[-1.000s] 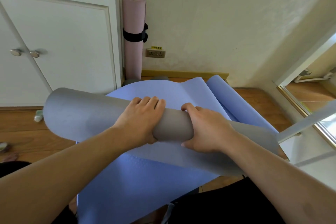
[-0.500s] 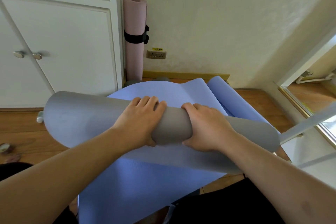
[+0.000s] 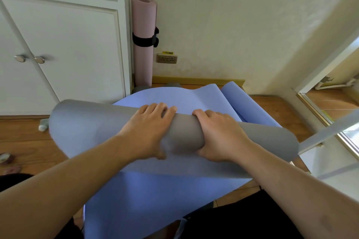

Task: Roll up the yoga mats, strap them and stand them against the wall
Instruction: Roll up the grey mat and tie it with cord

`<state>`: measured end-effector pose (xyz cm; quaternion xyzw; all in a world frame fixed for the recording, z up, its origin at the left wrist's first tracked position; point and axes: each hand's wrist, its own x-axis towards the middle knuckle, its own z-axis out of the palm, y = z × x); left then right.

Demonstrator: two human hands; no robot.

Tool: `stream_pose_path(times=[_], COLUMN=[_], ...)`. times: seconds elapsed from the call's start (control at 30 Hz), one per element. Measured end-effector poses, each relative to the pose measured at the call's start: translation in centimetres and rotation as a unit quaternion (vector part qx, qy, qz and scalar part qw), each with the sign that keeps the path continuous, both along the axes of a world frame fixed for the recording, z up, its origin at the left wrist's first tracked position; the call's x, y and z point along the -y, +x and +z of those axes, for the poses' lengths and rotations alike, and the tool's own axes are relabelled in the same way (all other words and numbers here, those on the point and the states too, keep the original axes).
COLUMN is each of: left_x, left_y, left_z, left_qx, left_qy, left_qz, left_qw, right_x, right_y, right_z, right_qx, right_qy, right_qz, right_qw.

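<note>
Wooden floor (image 3: pixel 25 141): left hand (image 3: pixel 149 132) and right hand (image 3: pixel 219 137), side by side, clasp the part-rolled blue-grey foam mat (image 3: pixel 182 134); rolling step, next tighten forward, evenly.

Partly rolled yoga mat (image 3: pixel 116 128) lies crosswise on the floor (image 3: pixel 25 141), roll on top of its unrolled length. Left hand (image 3: pixel 149 132) and right hand (image 3: pixel 219 136) side by side on the roll's middle. Behind: strapped mat (image 3: pixel 144 15) upright against the wall (image 3: pixel 233 15), cabinet (image 3: pixel 64 48) to its left, wall socket (image 3: pixel 167 58) to its right.
</note>
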<state>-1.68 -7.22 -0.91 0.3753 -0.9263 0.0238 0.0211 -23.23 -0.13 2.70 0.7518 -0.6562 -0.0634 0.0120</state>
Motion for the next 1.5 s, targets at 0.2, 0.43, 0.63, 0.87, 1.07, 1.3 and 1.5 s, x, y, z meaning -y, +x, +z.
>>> stream_pose_path(times=[0.2,0.43,0.63,0.87,1.07,1.3,1.5], left_x=[0.5,0.5,-0.4,0.1,-0.5,0.0,0.2], left_y=[-0.3,0.3,-0.6,-0.2,-0.1,-0.6,0.1], left_z=[0.2,0.7,-0.6,0.6,0.2,0.2,1.1], left_qx=[-0.008,-0.034,-0.007,-0.031,-0.026,-0.012,-0.061], left_qy=[-0.007,0.067,-0.038,0.026,-0.026,-0.044,0.032], left_qz=[0.013,0.016,0.011,0.019,-0.001,0.003,0.022], left_qw=[1.000,0.997,0.999,0.999,0.999,0.999,0.997], right_x=[-0.6,-0.2,-0.2,-0.4,0.1,-0.5,-0.4], right_y=[-0.1,0.1,0.3,0.8,0.5,0.1,0.5], right_z=[-0.1,-0.6,0.4,0.1,1.1,0.7,-0.2], right_qx=[-0.009,-0.058,0.012,-0.072,0.020,0.035,-0.074], right_qy=[0.006,-0.028,0.008,-0.001,-0.002,0.031,-0.032], right_qz=[0.022,0.029,-0.008,0.014,-0.017,-0.016,0.031], right_qw=[1.000,0.997,1.000,0.997,1.000,0.999,0.996])
